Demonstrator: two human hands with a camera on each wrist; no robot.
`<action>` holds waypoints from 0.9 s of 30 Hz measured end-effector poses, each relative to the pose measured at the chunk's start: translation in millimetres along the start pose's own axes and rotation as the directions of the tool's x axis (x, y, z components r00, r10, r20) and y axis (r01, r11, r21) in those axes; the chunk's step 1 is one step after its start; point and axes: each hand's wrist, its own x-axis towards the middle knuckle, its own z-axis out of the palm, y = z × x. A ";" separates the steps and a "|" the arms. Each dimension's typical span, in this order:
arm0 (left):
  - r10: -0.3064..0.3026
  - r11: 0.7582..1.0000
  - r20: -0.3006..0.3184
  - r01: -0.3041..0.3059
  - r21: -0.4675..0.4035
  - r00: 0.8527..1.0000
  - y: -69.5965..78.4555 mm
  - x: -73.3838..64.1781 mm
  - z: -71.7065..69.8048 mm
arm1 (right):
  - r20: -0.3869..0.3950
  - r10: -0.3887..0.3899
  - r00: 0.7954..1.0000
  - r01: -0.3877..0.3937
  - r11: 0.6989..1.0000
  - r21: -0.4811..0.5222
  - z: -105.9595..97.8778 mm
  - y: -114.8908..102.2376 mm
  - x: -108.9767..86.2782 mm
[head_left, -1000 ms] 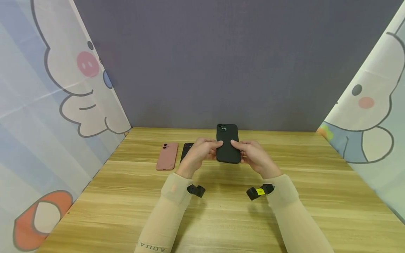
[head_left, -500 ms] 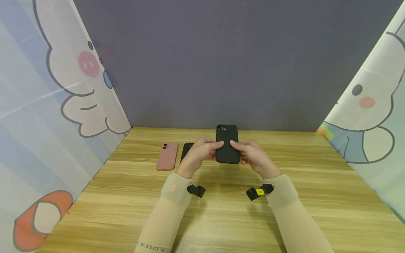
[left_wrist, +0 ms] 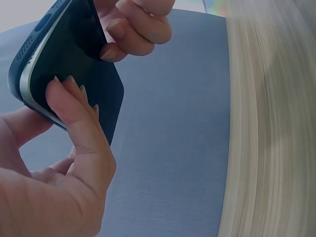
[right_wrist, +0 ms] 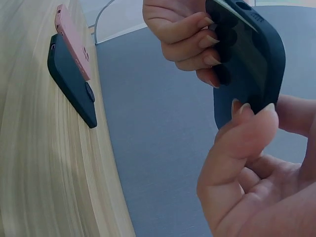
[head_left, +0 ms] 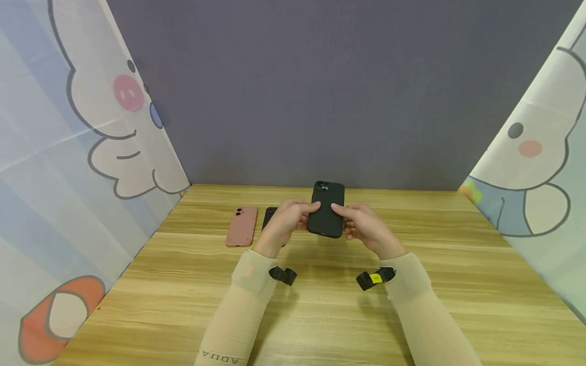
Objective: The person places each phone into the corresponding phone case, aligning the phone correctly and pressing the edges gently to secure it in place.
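A smartphone [head_left: 326,216] in a black case is held above the table between both hands, its back and camera toward the head camera. My left hand [head_left: 286,219] grips its left long edge, thumb on the back and fingers under the screen side. On the opposite edge my right hand [head_left: 366,223] pinches it likewise, thumb on the back. In the left wrist view the dark glossy screen [left_wrist: 64,64] shows, with a silver rim beside the case's edge [left_wrist: 37,37]. Fingertips of both hands touch the screen side. How fully the case covers the far edges is hidden.
A pink phone or phone case [head_left: 241,226] lies on the wooden table [head_left: 320,315] to the left. Beside it is a black one [right_wrist: 71,81], partly hidden by my left hand in the head view. A grey panel [head_left: 311,91] stands behind the table, with printed curtains [head_left: 545,168] at the sides.
The held smartphone has shifted slightly left at its lower end and now leans a little. Both hands keep their grip and have moved slightly left with it.
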 end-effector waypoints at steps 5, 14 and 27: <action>-0.009 1.000 -0.015 0.009 -0.016 1.000 0.2 -0.2 -0.6 | 0.041 0.009 0.999 -0.009 1.000 0.006 -1.7 0.4 -0.4; -0.021 0.999 -0.023 0.021 -0.036 1.000 0.2 0.0 0.2 | 0.061 -0.005 0.998 0.007 1.000 -0.019 -0.4 0.9 -0.8; -0.043 0.998 -0.006 0.042 -0.035 0.999 0.4 2.4 -0.9 | 0.040 -0.009 0.999 0.011 0.998 -0.063 -1.6 3.0 1.3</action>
